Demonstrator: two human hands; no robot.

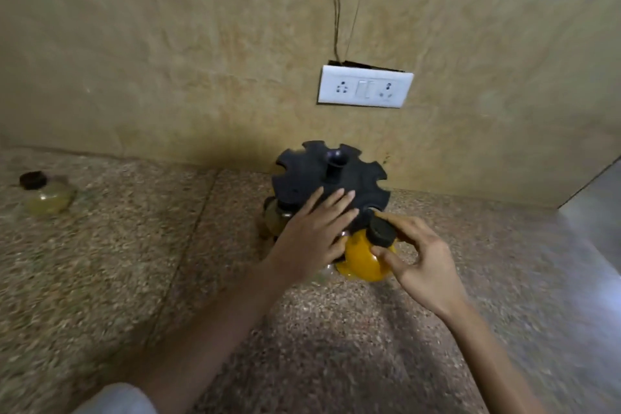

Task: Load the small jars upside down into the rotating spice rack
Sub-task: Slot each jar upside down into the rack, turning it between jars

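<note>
Holding a yellow jar (363,260) at the black rack (331,183).
Right hand (420,262) grip closed on its cap — left hand (314,232) flat, open, on the rack.

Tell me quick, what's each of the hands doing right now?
Left hand: open, fingers spread flat on the rack.
Right hand: closed around the yellow jar, fingertips near its black cap.

Dim, warm light; soft overall blur; dark shadow on the wall (201,44) behind the spice rack (331,181); wide-angle bending at edges; pale glare lower right.
</note>
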